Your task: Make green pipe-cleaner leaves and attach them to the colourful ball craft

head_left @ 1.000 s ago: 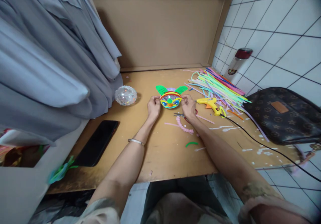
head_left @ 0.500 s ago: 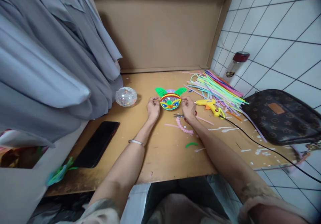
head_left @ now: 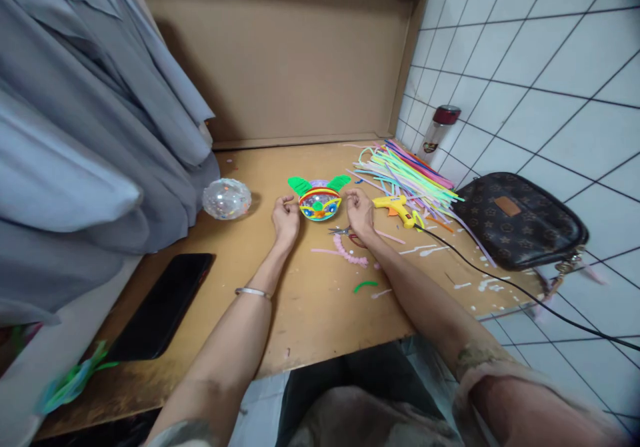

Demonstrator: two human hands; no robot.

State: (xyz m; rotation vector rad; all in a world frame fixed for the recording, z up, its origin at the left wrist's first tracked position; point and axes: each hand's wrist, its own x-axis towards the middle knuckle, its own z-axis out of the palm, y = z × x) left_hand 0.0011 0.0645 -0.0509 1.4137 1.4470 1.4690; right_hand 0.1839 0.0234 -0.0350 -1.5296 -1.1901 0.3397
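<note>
A round craft [head_left: 320, 205] with green ears, red and yellow bands and blue and orange details rests on the wooden table between my hands. My left hand [head_left: 287, 220] is just beside its left side, fingers loosely bent and apart, holding nothing visible. On the other side, a small gap separates my right hand [head_left: 360, 213] from the craft; its fingers are half curled and a little apart, with nothing seen in them. Scissors [head_left: 340, 231] lie partly behind my right wrist. Near them are a curled pink strip [head_left: 347, 253] and a short green piece [head_left: 365, 285].
Left of the craft sits a clear ball [head_left: 227, 199]. A black phone [head_left: 163, 305] lies at the front left. To the right are a yellow glue gun [head_left: 397, 209] with its cord, colourful pipe cleaners [head_left: 410, 177], a bottle [head_left: 438, 131] and a brown bag [head_left: 525, 223].
Both hands have drawn slightly away from the craft's sides, the right one more plainly. The whole view has shifted, so the table's things appear further left.
</note>
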